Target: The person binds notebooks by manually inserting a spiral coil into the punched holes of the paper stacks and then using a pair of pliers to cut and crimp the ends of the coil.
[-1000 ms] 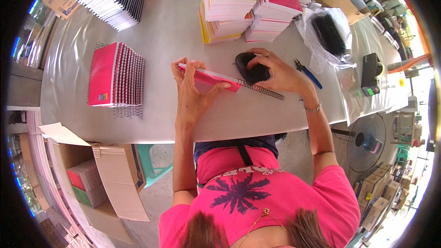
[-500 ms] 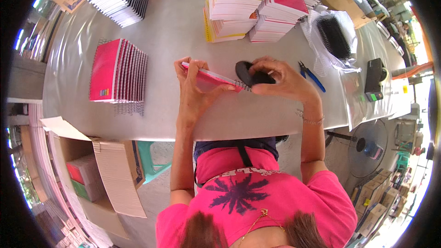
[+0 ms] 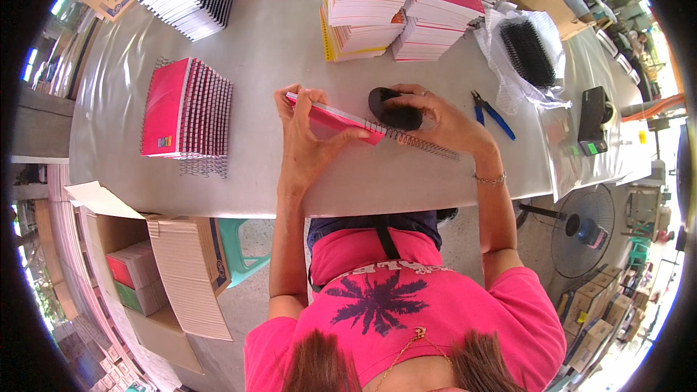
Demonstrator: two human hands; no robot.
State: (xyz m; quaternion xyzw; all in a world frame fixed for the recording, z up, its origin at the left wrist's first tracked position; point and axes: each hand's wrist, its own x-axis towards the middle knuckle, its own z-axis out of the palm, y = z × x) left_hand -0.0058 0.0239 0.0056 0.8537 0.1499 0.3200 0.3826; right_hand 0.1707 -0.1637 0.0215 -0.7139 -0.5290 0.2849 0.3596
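Note:
My left hand [image 3: 299,134] grips a pink notebook [image 3: 327,117], tilted above the grey table, its thumb pressed along the lower edge. A dark wire coil [image 3: 422,144] runs through the notebook's right end and sticks out to the right, beneath my right hand. My right hand [image 3: 451,125] is closed around a black, smooth, rounded object [image 3: 396,109], held against or just over the coil where it meets the notebook; I cannot tell whether they touch. On the left stands a stack of pink notebooks [image 3: 165,109] with wire coils poking from its edges.
Blue-handled cutters [image 3: 495,116] lie right of my hand, near a black bundle of coils [image 3: 528,54] on white plastic and a black tape dispenser [image 3: 594,123]. Notebook stacks [image 3: 370,3] stand at the back. An open carton [image 3: 185,276] and a fan [image 3: 577,229] flank me below.
A long length of coil now shows to the right of the notebook, under my right hand. The black object has shifted slightly left and up. My left hand keeps its hold.

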